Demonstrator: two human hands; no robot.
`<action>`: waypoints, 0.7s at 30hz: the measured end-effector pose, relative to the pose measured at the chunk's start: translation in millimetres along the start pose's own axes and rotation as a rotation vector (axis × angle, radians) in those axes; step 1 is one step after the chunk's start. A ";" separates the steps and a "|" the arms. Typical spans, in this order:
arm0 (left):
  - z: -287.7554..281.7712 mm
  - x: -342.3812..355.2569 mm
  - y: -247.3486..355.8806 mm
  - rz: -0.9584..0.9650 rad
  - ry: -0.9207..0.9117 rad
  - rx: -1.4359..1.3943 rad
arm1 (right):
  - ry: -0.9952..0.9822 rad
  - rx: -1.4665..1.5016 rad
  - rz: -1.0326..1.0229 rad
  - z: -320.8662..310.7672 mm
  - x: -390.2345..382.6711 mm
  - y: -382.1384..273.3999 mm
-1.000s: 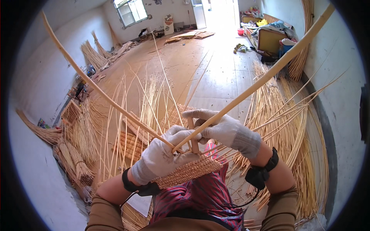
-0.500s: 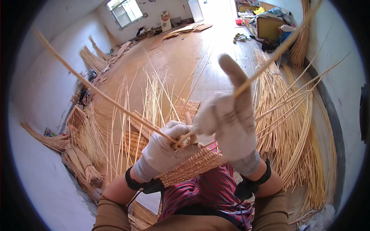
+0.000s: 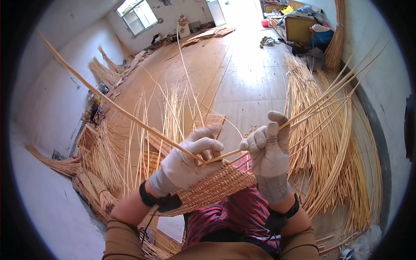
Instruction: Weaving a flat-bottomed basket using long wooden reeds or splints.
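Over the striped cloth (image 3: 210, 223) on the person's lap, near the lower edge of the view, lay a tilted woven panel (image 3: 221, 184). The gloved left hand (image 3: 188, 158) was at its upper edge, fingers bent over the place where rods crossed; some fingertips were blurred, and whether they were clamped could not be told. From there a long rod (image 3: 108, 100) rose toward the upper left. The gloved right hand (image 3: 268, 151), just past the panel's right corner, had its fingers clamped on a second rod (image 3: 229, 154), which ran out toward the upper right.

Just beyond the left hand were more woven pieces (image 3: 151, 162). Along the right edge of the floor (image 3: 255, 86) spread a big heap of pale rods (image 3: 333, 164); tied bundles (image 3: 102, 190) lay by its left edge. Flat sheets (image 3: 203, 37) lay toward the far edge, below a window (image 3: 136, 16), with a red bucket (image 3: 264, 23) farther right.
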State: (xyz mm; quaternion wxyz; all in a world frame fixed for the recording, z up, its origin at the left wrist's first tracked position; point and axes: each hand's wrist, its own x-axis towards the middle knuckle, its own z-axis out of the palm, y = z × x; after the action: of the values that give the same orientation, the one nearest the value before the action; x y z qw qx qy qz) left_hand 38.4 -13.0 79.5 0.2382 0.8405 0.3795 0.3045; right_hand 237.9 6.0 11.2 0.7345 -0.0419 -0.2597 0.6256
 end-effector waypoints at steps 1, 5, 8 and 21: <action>-5.0 5.4 -3.8 0.039 -0.092 -0.009 | -0.017 -0.009 0.000 -2.1 0.2 0.8; -15.7 22.9 -4.7 0.144 -0.334 0.028 | -0.006 -0.023 0.054 4.3 2.2 -8.0; -10.6 21.2 -3.1 0.151 -0.356 -0.002 | -0.040 -0.066 0.127 10.4 9.9 -15.4; -14.0 24.5 0.5 -0.148 -0.397 -0.190 | -0.218 0.239 -0.017 -26.6 34.7 -38.3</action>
State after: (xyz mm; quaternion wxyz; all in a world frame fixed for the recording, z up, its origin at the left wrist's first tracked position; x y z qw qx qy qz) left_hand 41.8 8.3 97.8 0.4078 0.8276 0.3556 0.1492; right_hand 286.7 37.4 14.5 0.7070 0.1158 -0.2619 0.6466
